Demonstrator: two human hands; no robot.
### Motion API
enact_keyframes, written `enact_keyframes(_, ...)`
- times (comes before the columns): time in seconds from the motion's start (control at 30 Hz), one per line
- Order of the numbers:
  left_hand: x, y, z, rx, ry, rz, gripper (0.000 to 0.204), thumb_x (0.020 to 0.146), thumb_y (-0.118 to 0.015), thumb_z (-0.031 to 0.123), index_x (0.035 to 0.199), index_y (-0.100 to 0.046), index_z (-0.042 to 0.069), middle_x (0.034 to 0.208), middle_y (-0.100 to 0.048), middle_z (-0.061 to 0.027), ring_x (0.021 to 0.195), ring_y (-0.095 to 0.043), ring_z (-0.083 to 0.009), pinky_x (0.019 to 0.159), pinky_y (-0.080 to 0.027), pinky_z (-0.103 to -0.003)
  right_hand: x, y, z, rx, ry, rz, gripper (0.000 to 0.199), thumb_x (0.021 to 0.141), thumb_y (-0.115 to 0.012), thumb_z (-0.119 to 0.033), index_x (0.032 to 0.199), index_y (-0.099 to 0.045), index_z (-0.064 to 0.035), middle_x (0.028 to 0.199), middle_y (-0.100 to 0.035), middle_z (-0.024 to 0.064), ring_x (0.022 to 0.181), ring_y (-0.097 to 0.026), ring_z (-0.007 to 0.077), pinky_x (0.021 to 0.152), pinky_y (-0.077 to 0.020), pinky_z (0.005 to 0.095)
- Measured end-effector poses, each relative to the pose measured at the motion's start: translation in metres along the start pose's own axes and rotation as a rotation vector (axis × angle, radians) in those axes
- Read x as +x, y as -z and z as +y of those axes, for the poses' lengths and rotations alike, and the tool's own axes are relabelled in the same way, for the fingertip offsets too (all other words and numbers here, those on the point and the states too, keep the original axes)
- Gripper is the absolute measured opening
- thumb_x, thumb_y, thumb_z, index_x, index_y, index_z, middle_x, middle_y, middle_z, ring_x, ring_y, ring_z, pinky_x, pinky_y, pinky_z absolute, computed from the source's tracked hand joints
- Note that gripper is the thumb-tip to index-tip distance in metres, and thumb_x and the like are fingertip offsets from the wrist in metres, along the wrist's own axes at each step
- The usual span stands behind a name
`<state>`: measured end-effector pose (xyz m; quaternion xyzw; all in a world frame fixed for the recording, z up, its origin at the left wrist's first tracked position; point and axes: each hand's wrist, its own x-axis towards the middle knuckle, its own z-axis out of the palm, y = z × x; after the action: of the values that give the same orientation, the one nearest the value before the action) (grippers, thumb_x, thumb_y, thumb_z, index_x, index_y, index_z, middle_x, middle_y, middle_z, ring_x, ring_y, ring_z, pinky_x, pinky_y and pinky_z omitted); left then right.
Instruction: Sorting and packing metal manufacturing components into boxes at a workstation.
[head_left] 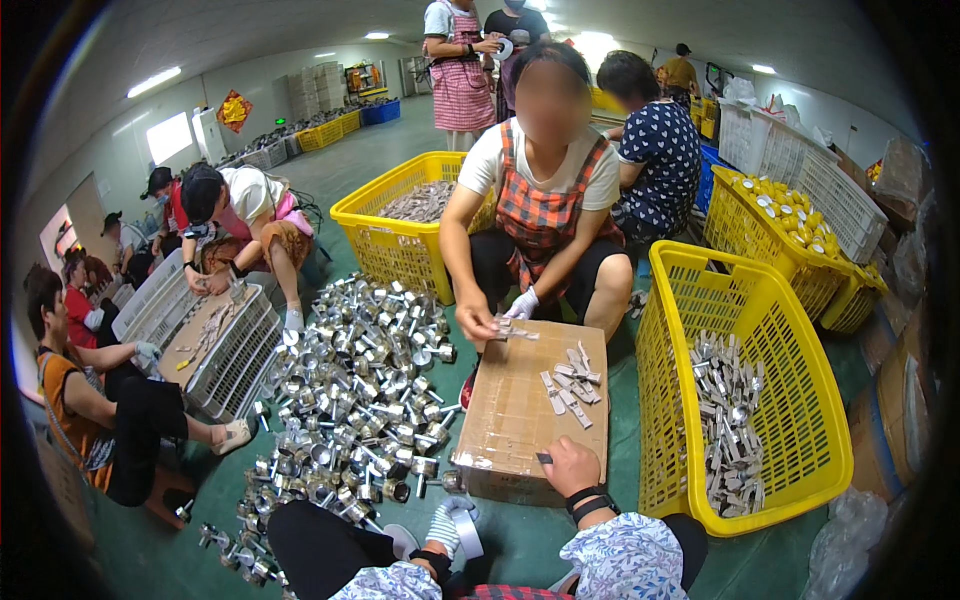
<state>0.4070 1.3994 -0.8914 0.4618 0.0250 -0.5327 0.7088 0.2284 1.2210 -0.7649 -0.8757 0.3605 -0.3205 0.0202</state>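
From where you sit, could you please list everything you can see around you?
Cardboard box: one, brown, on the floor in front of the person, used as a worktop.
Small metal strips: a loose handful, silver, on the box top.
Metal cylindrical parts: a large heap, silver, on the green floor left of the box.
Near yellow crate: one, right of the box, holding silver pieces.
Far yellow crate: one, behind the heap, holding grey parts.
Yellow crate of capped yellow items: one, far right.
White crates: two, left, turned over as a bench.
Co-workers: several, seated around; one opposite in a checked apron.
Left hand: striped glove, low, by the heap.
Right hand: bare, resting on the box's near edge.
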Motion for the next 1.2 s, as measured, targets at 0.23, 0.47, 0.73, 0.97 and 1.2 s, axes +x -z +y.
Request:
enact_keyframes(0.23, -0.002, -0.006, 0.003, -0.038, 0.031, 0.011, 0.014, 0.080, -0.052, 0.010, 0.071, -0.057, 0.001, 0.072, -0.059, -0.0123, 0.069, -0.061, -0.0266, 0.069, -0.054, -0.035, 0.000, 0.001, 0.003, -0.049, 0.010, -0.025, 0.019, 0.071, -0.067, -0.024, 0.066, -0.054, -0.0114, 0.067, -0.049, 0.0065, 0.057, -0.055, 0.0260, 0.052, -0.0454, 0.0369)
enact_keyframes(0.47, -0.004, -0.007, 0.005, 0.006, 0.037, 0.016, 0.014, 0.078, -0.053, 0.013, 0.071, -0.057, 0.001, 0.072, -0.060, -0.0122, 0.068, -0.061, -0.0262, 0.068, -0.054, -0.035, 0.001, -0.002, 0.003, -0.034, 0.020, -0.014, 0.018, 0.071, -0.067, -0.023, 0.066, -0.054, -0.0118, 0.067, -0.049, 0.0063, 0.057, -0.055, 0.0260, 0.052, -0.0454, 0.0370)
enact_keyframes(0.73, -0.009, -0.014, 0.004, -0.020, 0.062, 0.015, 0.010, 0.077, -0.053, 0.009, 0.070, -0.056, 0.002, 0.069, -0.057, -0.0105, 0.066, -0.059, -0.0242, 0.066, -0.051, -0.034, -0.003, 0.005, 0.002, -0.041, -0.007, -0.033, 0.016, 0.070, -0.067, -0.022, 0.066, -0.055, -0.0116, 0.068, -0.050, 0.0061, 0.058, -0.055, 0.0257, 0.052, -0.0454, 0.0370)
enact_keyframes(0.97, 0.010, 0.006, 0.002, -0.163, 0.128, -0.045, 0.015, 0.078, -0.053, 0.014, 0.067, -0.055, 0.003, 0.067, -0.056, -0.0107, 0.063, -0.056, -0.0253, 0.064, -0.050, -0.035, 0.002, -0.002, 0.003, 0.026, 0.023, -0.013, 0.014, 0.069, -0.067, -0.019, 0.068, -0.056, -0.0108, 0.069, -0.051, 0.0063, 0.062, -0.056, 0.0250, 0.054, -0.0457, 0.0366)
enact_keyframes(1.2, 0.003, -0.008, 0.004, -0.112, 0.065, -0.031, 0.013, 0.075, -0.054, 0.013, 0.067, -0.055, 0.003, 0.064, -0.053, -0.0094, 0.058, -0.054, -0.0251, 0.058, -0.047, -0.034, 0.000, 0.001, 0.005, 0.011, -0.002, -0.030, 0.014, 0.066, -0.068, -0.017, 0.072, -0.057, -0.0117, 0.071, -0.051, 0.0056, 0.064, -0.057, 0.0241, 0.056, -0.0463, 0.0361)
